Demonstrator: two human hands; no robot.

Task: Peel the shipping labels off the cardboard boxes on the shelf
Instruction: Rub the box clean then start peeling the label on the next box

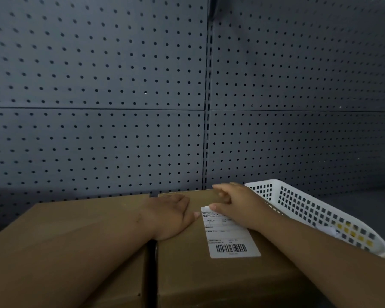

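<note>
The white paper shipping label (229,236) is a long strip with rows of small black print and thin boxes drawn on it. A black barcode (231,248) sits near its close end. It is stuck on top of the brown cardboard box on the right (187,274). Most of it lies flat, but its far left corner looks a little lifted. This box stands right beside another brown cardboard box on the left (65,230), with a thin dark gap between them. The left hand (171,216) lies flat on the top of the right box, just to the left of the label. Its fingers are straight and its thumb tip is close to the label's edge. The right hand (236,203) is at the far end of the label with its fingers bent. Its thumb tip is on the lifted corner and one finger reaches to the far edge of the box. It is too blurry to tell if this hand is pinching the corner or only touching it. The two hands are near each other but do not touch. The print on the label is too small and fuzzy to read. A white plastic basket with square holes (320,210) stands to the right of the box. Something yellow and something white show through its holes. Behind it all is a grey metal wall full of little round holes (98,85).
</note>
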